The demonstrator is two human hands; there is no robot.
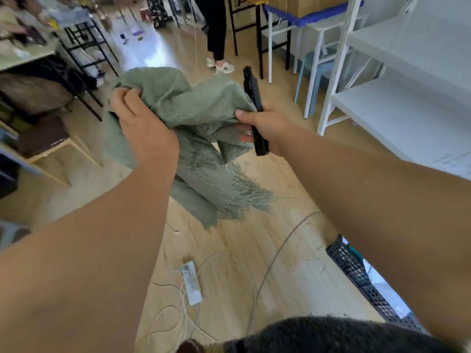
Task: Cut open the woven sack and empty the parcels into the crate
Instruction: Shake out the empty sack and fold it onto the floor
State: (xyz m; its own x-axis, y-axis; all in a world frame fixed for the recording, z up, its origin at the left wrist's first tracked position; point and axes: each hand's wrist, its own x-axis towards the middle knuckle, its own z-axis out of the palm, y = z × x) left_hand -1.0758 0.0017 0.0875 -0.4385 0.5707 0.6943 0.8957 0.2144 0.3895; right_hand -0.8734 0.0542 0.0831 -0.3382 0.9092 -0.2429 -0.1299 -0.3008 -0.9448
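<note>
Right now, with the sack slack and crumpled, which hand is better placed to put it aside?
Left, probably. The left hand grips only the green sack, while the right hand also holds the black cutter.

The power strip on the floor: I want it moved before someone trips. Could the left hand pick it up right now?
Probably not as things stand. The left hand grips the green woven sack, so its grip is taken. The power strip lies uncovered on the floor, well below both hands.

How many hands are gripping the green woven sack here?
2: left hand bunches the green woven sack at its left; right hand pinches its right edge, also holding a black cutter.
</note>
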